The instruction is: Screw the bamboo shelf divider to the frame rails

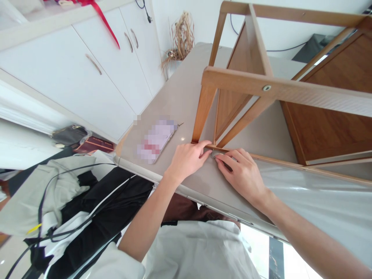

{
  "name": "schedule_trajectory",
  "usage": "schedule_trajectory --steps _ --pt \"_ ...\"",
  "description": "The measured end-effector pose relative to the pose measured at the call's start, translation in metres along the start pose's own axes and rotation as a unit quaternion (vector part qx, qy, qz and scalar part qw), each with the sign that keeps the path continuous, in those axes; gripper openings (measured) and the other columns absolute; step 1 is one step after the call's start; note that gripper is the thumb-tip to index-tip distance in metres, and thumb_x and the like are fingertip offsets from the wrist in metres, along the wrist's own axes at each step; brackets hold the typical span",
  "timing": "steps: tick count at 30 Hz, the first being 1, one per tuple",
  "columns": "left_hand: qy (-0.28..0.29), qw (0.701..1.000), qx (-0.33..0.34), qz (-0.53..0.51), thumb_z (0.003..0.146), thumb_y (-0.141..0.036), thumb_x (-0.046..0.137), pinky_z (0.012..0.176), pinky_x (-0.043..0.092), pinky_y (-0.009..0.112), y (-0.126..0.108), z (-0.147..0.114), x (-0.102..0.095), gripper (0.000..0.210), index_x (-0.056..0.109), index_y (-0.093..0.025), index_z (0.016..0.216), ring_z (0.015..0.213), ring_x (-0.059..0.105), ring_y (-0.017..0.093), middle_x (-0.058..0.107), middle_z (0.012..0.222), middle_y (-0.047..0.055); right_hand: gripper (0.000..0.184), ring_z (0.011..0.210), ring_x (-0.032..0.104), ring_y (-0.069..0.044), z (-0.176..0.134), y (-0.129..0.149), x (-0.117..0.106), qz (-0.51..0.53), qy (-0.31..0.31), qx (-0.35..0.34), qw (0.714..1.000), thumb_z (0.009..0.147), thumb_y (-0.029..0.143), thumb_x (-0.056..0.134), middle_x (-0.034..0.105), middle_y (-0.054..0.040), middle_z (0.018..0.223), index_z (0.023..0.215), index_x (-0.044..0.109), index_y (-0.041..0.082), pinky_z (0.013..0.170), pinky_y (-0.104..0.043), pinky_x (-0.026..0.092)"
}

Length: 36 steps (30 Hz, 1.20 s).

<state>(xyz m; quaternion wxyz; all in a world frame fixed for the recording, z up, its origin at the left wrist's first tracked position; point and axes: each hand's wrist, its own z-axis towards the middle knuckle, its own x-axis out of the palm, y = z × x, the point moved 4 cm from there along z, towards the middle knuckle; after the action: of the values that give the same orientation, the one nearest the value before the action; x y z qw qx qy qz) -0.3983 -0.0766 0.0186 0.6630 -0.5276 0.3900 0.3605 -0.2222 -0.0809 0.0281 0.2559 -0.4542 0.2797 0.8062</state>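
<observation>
A wooden rack [241, 83] with slatted sides and brown panels lies on the grey table. At its lower left corner, my left hand [187, 159] is closed, thumb and forefinger gripping the end of the bottom rail. My right hand [242, 170] is closed in a pinch just to the right. Its fingertips hold a small shiny metal piece [214, 154] against the near side of the rail. The exact kind of that piece is too small to tell, and the fingers partly cover it. A round metal bolt head [266, 88] shows in the upper rail.
A blurred-out flat packet or phone [158, 141] lies left of my hands, with a small screw [180, 124] beside it. White cabinets [95, 77] stand at the left. Dried plants [183, 37] rise behind the table. Clothes and cables [75, 193] are heaped low on the left.
</observation>
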Motion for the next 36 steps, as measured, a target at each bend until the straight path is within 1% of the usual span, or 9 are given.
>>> schedule_trajectory --steps 3,9,14,19,22,25,28,33,36 --pt "-0.007 1.0 0.005 0.001 0.096 -0.04 0.057 0.061 0.039 0.025 -0.0003 -0.0003 0.0001 0.029 0.066 -0.03 0.121 0.067 0.068 0.015 0.07 0.068 -0.005 0.016 0.084 0.056 -0.02 -0.0013 -0.0003 -0.0003 -0.001 0.001 0.0 1.0 0.095 0.022 0.057 0.067 -0.0067 0.09 0.1 0.072 0.021 0.079 -0.036 0.048" --pt "-0.006 1.0 0.007 -0.011 0.096 -0.038 0.058 0.06 0.038 0.025 -0.0017 -0.0002 -0.002 0.028 0.066 -0.03 0.121 0.066 0.066 0.014 0.071 0.07 -0.005 0.02 0.086 0.056 -0.02 -0.0015 -0.0028 0.002 0.031 0.02 0.021 0.999 0.098 0.022 0.053 0.066 -0.0074 0.092 0.106 0.071 0.021 0.079 -0.035 0.05" --pt "0.002 1.0 -0.001 -0.014 0.095 -0.038 0.058 0.06 0.037 0.024 -0.003 0.0 -0.0036 0.028 0.067 -0.029 0.121 0.065 0.066 0.014 0.069 0.068 -0.005 0.021 0.087 0.055 -0.02 -0.0018 -0.0045 0.003 0.056 0.025 0.021 0.998 0.098 0.022 0.051 0.064 -0.0079 0.095 0.107 0.07 0.022 0.081 -0.036 0.05" --pt "-0.006 1.0 0.005 -0.007 0.095 -0.037 0.058 0.059 0.036 0.025 -0.0035 -0.0009 -0.004 0.029 0.065 -0.029 0.123 0.064 0.065 0.013 0.069 0.067 -0.006 0.019 0.093 0.056 -0.02 -0.0015 -0.0056 0.0015 0.067 0.018 0.022 0.997 0.098 0.021 0.052 0.063 -0.0085 0.101 0.105 0.07 0.021 0.084 -0.035 0.051" --pt "-0.01 1.0 0.023 -0.005 0.097 -0.033 0.056 0.059 0.036 0.024 -0.005 -0.0017 -0.004 0.031 0.062 -0.033 0.127 0.064 0.066 0.012 0.073 0.074 -0.006 0.018 0.09 0.056 -0.02 -0.0017 -0.0059 0.0025 0.061 0.032 0.023 0.997 0.097 0.021 0.053 0.063 -0.0076 0.098 0.105 0.069 0.021 0.083 -0.035 0.051" --pt "-0.014 0.999 0.036 -0.009 0.098 -0.03 0.054 0.06 0.036 0.024 -0.0063 -0.0019 -0.0045 0.03 0.065 -0.036 0.125 0.07 0.069 0.012 0.078 0.088 -0.005 0.017 0.088 0.056 -0.02 -0.0019 -0.0059 0.0034 0.061 0.043 0.026 0.997 0.097 0.02 0.054 0.063 -0.0071 0.096 0.105 0.069 0.02 0.081 -0.035 0.051" --pt "-0.012 0.999 0.038 -0.02 0.098 -0.029 0.054 0.061 0.038 0.025 -0.0064 -0.0014 -0.0051 0.031 0.066 -0.037 0.125 0.076 0.071 0.013 0.078 0.102 -0.005 0.017 0.088 0.056 -0.019 -0.0016 -0.0057 0.0029 0.068 0.041 0.027 0.997 0.096 0.019 0.054 0.063 -0.0073 0.095 0.103 0.07 0.019 0.081 -0.035 0.051" --pt "-0.005 0.999 0.027 -0.039 0.098 -0.031 0.056 0.062 0.041 0.025 -0.0037 -0.0005 -0.0045 0.03 0.067 -0.037 0.125 0.071 0.071 0.012 0.079 0.097 -0.006 0.016 0.087 0.056 -0.019 -0.0015 -0.0063 0.0027 0.074 0.046 0.03 0.996 0.096 0.016 0.055 0.063 -0.0067 0.095 0.101 0.069 0.021 0.079 -0.034 0.05" --pt "-0.014 0.998 0.031 -0.053 0.097 -0.03 0.057 0.063 0.043 0.024 -0.0012 -0.0006 -0.0022 0.031 0.067 -0.038 0.125 0.073 0.071 0.011 0.079 0.102 -0.007 0.016 0.087 0.057 -0.018 -0.0017 -0.006 0.0017 0.073 0.041 0.028 0.996 0.094 0.013 0.055 0.063 -0.0069 0.096 0.102 0.068 0.02 0.078 -0.033 0.05"
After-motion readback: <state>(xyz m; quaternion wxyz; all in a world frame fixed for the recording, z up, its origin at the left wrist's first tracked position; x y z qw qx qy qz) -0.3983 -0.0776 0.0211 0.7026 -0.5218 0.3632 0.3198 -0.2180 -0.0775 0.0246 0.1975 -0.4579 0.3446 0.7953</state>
